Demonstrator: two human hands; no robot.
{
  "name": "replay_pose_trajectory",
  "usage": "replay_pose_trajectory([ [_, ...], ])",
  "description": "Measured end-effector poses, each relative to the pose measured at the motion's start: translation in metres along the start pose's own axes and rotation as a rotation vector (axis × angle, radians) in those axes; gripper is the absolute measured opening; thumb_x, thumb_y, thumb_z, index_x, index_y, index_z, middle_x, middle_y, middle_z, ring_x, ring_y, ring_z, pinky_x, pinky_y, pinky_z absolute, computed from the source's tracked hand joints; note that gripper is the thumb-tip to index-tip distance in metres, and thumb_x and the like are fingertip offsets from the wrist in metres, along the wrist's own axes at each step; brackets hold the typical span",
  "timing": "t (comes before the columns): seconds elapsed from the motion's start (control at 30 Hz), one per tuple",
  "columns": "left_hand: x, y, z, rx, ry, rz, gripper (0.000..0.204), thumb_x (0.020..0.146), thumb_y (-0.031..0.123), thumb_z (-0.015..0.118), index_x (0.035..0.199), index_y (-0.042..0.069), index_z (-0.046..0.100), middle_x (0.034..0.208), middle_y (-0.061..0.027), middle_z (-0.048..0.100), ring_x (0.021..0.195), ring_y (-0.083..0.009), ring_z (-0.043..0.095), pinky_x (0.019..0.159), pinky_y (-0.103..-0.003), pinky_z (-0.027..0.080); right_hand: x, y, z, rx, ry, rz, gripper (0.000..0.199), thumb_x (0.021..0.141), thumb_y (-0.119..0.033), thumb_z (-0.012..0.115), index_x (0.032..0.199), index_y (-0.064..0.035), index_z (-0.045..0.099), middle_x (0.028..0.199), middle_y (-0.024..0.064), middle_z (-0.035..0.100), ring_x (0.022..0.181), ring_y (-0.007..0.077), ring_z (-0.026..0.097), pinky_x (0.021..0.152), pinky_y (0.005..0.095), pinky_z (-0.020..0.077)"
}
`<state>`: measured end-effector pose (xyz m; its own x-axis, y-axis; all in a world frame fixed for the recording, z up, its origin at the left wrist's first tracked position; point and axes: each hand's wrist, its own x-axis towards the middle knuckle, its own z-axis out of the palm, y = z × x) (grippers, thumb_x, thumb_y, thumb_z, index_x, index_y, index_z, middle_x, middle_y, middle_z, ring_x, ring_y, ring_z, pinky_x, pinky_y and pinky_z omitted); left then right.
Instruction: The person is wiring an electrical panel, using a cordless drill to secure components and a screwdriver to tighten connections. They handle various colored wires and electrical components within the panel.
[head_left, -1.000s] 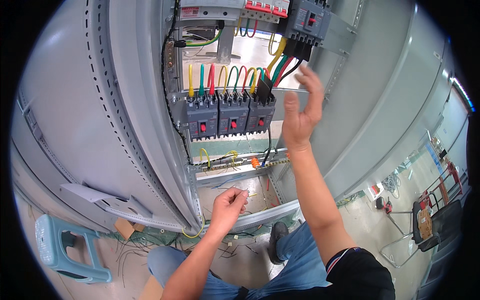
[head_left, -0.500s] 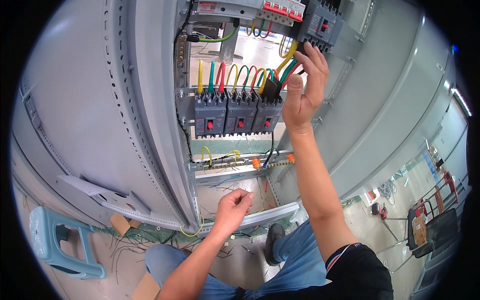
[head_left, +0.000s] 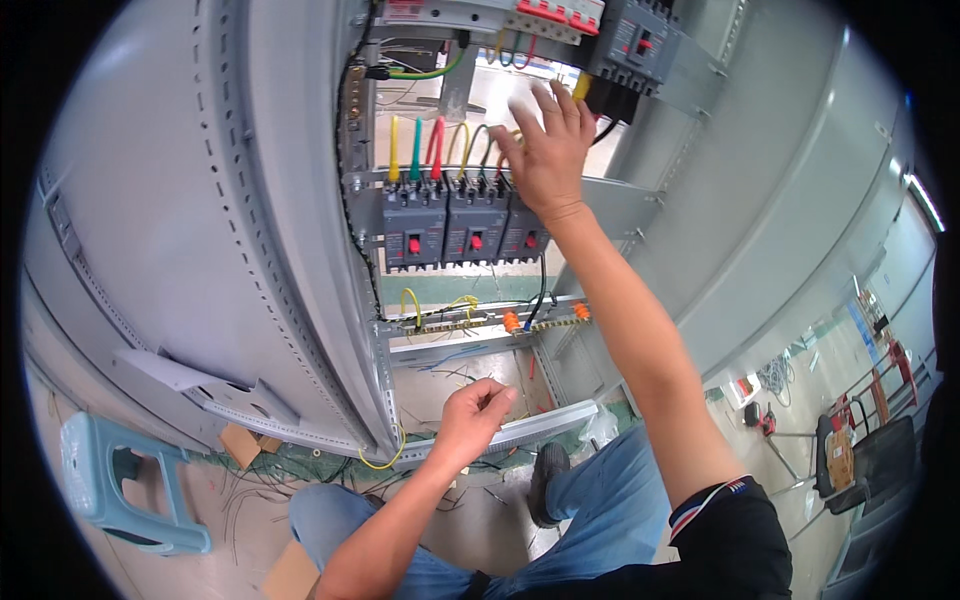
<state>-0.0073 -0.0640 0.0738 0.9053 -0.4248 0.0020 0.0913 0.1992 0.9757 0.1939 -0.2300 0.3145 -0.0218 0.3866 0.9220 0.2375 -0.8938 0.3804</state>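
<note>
My right hand [head_left: 550,155] is raised with its fingers apart, in front of the wires above the right-hand breaker [head_left: 526,238]; whether the fingertips touch a wire is hidden. Beside that breaker stand a middle breaker [head_left: 474,222] and a left breaker [head_left: 413,222], all grey with red toggles. A yellow wire [head_left: 394,150], a green wire [head_left: 416,150] and a red wire [head_left: 436,148] rise from the left one. Higher up sits a larger breaker [head_left: 636,45]. My left hand [head_left: 474,420] is low before the cabinet, fingers curled and thumb pressed in; what they hold, if anything, cannot be seen.
Grey cabinet walls flank the breakers; a steel upright [head_left: 310,220] stands left. Orange insulators [head_left: 512,322] sit on a lower rail. A blue stool [head_left: 130,490] is on the floor at left, near wire scraps. At right stands a black chair [head_left: 880,460].
My right hand has moved left, from beside the upper wires to in front of those over the right-hand breaker, and its fingers have spread. My left hand has barely moved.
</note>
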Motion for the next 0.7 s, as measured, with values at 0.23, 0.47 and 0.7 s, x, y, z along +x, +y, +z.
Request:
replay_pose_trajectory([
  [0.23,-0.006,-0.004,0.0,0.085,-0.041,0.021,0.022,0.1,0.023,0.07,0.097,0.001,0.07,0.077,0.0005,0.064,0.069,-0.0066,0.055,0.064,-0.026,0.047,-0.012,-0.002,-0.066,0.446,0.004,0.16,0.028,0.091,-0.014,0.074,0.117,-0.0032,0.072,0.131,0.0161,0.066,0.129,0.0372,0.057,0.107,0.0461,0.0451],
  [0.47,-0.026,0.021,0.002,0.256,-0.069,0.12,0.017,0.101,0.018,0.07,0.104,0.002,0.071,0.086,0.0007,0.067,0.076,-0.0071,0.058,0.07,-0.025,0.049,-0.132,0.003,-0.154,0.656,-0.566,0.515,0.015,0.092,-0.01,0.074,0.103,-0.0004,0.071,0.101,0.015,0.07,0.084,0.0288,0.069,0.076,0.0393,0.0545],
  [0.7,-0.125,0.105,0.03,-0.123,-0.217,0.467,0.02,0.1,0.006,0.066,0.119,0.001,0.066,0.102,-0.0057,0.07,0.092,-0.0107,0.066,0.084,-0.026,0.052,-0.237,0.02,-0.194,0.772,-1.183,0.738,0.022,0.096,-0.016,0.073,0.111,-0.0005,0.075,0.103,0.0138,0.073,0.091,0.02,0.07,0.079,0.0325,0.0556],
])
